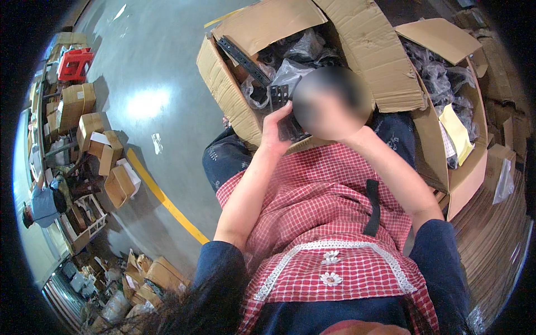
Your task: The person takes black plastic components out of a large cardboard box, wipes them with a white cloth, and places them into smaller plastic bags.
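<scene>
My left hand is closed on a black part with rows of square holes, its thumb pressed along the side. Close beside it is my right hand, mostly lost in a round blurred patch, so its fingers and anything in them cannot be made out. Both hands are over the near edge of an open cardboard box in front of my lap. Inside the box lie clear plastic bags with dark contents. A long black slotted strip leans across the box's left side.
To the right stands another open carton with bagged parts and a yellowish paper sheet. Stacked flat cardboard lies at the far right. Along the left are several boxes, a red plastic stool and a yellow floor line.
</scene>
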Demonstrator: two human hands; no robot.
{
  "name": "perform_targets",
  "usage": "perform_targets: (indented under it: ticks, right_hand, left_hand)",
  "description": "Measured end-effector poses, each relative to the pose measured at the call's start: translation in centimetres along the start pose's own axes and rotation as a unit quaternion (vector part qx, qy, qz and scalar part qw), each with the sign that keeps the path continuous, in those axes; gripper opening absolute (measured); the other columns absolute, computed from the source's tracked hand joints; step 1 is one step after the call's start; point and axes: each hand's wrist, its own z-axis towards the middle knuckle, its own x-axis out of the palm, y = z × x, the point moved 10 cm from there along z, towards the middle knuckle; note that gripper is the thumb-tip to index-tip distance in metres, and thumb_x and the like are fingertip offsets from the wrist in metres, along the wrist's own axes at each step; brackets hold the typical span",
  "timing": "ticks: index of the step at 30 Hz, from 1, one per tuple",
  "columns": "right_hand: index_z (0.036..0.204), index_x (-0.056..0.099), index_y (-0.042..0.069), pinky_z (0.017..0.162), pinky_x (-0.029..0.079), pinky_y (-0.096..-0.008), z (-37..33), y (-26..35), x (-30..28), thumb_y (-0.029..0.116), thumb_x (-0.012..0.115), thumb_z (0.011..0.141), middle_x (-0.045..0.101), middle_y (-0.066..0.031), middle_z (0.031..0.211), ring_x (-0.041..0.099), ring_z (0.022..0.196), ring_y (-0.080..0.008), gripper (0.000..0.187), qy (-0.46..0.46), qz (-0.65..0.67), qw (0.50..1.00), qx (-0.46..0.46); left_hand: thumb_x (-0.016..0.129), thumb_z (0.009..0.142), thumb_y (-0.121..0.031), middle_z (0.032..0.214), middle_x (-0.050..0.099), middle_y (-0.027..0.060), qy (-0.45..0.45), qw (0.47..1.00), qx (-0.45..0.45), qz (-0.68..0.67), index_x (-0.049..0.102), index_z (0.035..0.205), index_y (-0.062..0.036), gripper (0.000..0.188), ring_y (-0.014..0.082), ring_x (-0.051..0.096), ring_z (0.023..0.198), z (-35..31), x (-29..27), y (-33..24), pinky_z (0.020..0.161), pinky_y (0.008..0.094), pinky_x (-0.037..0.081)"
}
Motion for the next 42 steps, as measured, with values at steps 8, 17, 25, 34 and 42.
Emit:
perform_targets:
  ticks: [8, 17, 25, 34, 42]
  right_hand:
    - [0.112, 0.066, 0.004, 0.097, 0.048, -0.041, -0.4, 4.5, 0.2, 0.009, 0.069, 0.079, 0.061, -0.0156, 0.117, 0.058, 0.113, -0.0296, 0.034, -0.034, -0.259, 0.964, -0.041]
    - [0.09, 0.067, 0.005, 0.072, 0.052, -0.0391, 1.1, 3.0, -0.2, 0.02, 0.07, 0.077, 0.063, -0.0099, 0.093, 0.063, 0.086, -0.0253, 0.021, -0.001, -0.243, 0.959, -0.145]
    - [0.107, 0.071, 0.008, 0.087, 0.052, -0.0414, 0.2, -6.7, -7.4, 0.035, 0.069, 0.081, 0.066, -0.0141, 0.105, 0.06, 0.101, -0.033, 0.038, 0.12, -0.23, 0.951, 0.171]
    - [0.121, 0.067, 0.011, 0.103, 0.04, -0.0495, 1.7, 2.1, 2.8, 0.004, 0.063, 0.071, 0.053, -0.0174, 0.132, 0.05, 0.12, -0.037, 0.051, 0.112, -0.136, 0.976, 0.126]
    - [0.1, 0.078, 0.024, 0.107, 0.028, -0.0475, 1.2, 0.2, 3.4, 0.012, 0.061, 0.079, 0.058, -0.0112, 0.113, 0.049, 0.116, -0.032, 0.03, 0.098, -0.062, 0.983, 0.144]
  left_hand:
    - [0.064, 0.09, -0.038, 0.111, 0.067, 0.0096, -0.023, 0.997, -0.051, -0.053, 0.064, 0.117, -0.0054, 0.042, 0.0276, 0.063, 0.103, -2.5, 2.3, -0.1, 0.09, 0.0471, 0.052]
    - [0.065, 0.076, -0.014, 0.093, 0.07, 0.0098, -0.052, 0.997, -0.038, 0.032, 0.066, 0.101, -0.0012, 0.028, 0.026, 0.066, 0.082, -1.6, -0.1, -0.8, 0.069, 0.0411, 0.056]
    - [0.062, 0.076, -0.004, 0.106, 0.066, 0.0163, 0.008, 0.997, -0.021, -0.079, 0.055, 0.118, 0.0046, 0.043, 0.0307, 0.065, 0.091, -0.2, -0.8, -3.0, 0.077, 0.0423, 0.057]
    - [0.066, 0.076, -0.015, 0.086, 0.069, 0.0069, -0.093, 0.994, -0.021, 0.048, 0.066, 0.094, -0.0039, 0.021, 0.0243, 0.067, 0.079, -0.4, -2.4, -1.2, 0.074, 0.0397, 0.056]
    - [0.065, 0.074, -0.007, 0.085, 0.068, 0.0078, -0.078, 0.992, 0.031, 0.09, 0.066, 0.093, -0.0027, 0.019, 0.0226, 0.066, 0.074, -1.1, -1.7, -2.1, 0.07, 0.0369, 0.056]
